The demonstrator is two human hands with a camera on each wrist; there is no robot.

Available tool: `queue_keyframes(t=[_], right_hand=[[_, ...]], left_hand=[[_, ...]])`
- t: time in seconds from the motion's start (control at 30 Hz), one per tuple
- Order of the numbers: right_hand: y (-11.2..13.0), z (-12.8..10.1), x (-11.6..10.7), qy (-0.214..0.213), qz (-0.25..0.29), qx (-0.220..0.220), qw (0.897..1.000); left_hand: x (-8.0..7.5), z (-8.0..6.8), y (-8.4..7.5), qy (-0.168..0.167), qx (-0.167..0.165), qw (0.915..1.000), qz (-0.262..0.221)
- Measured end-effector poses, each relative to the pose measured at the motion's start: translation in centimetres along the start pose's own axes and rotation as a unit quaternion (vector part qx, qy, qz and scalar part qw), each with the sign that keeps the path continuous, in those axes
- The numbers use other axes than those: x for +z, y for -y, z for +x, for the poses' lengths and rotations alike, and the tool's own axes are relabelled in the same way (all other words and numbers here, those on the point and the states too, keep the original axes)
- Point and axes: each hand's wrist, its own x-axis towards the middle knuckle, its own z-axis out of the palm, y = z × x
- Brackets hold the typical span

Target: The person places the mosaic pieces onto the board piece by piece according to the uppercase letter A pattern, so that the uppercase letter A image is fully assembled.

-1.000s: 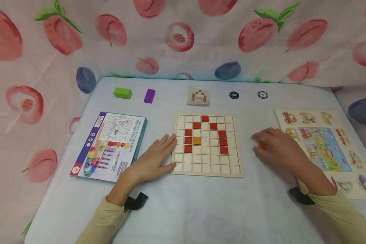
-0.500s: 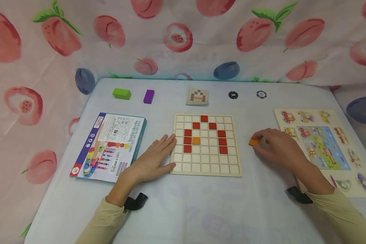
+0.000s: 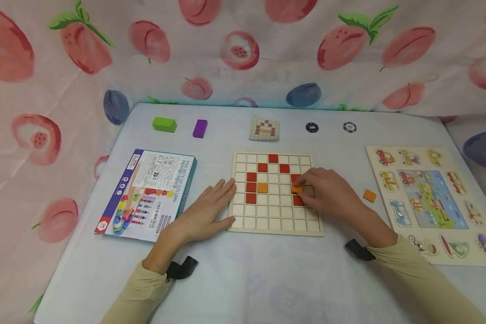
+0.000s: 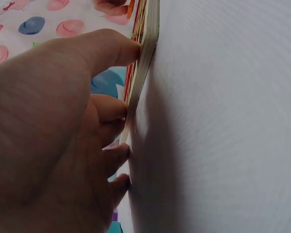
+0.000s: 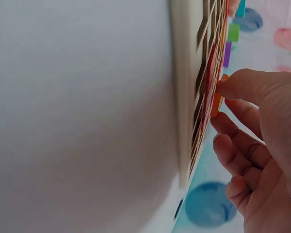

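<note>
At frame centre, the right hand (image 3: 326, 191) pinches a small orange square tile (image 3: 296, 189), half hidden, over the wooden grid board (image 3: 273, 225); the left hand (image 3: 204, 211) rests flat, grip released.

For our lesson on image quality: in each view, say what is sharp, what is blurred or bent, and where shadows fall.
Head view: even, soft light, no glare; the grid board is sharp, but the table's far edge bows, a wide-lens bend. Left wrist view: the left hand fills the frame, soft and close, with a shadow beside the board's edge. Right wrist view: the right hand and orange tile are slightly blurred.
</note>
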Motion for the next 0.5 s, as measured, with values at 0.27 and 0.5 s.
queue_keyframes(t=[0.27,0.5], right_hand=[[2.2,2.0,0.9,0.026,-0.007,-0.016,1.000],[3.2,3.0,1.3,0.041,-0.004,-0.034,0.999]], left_hand=[[0.0,0.0,0.0,0.000,0.001,1.0000,0.002],[0.1,0.0,0.0,0.001,-0.001,1.0000,0.005]])
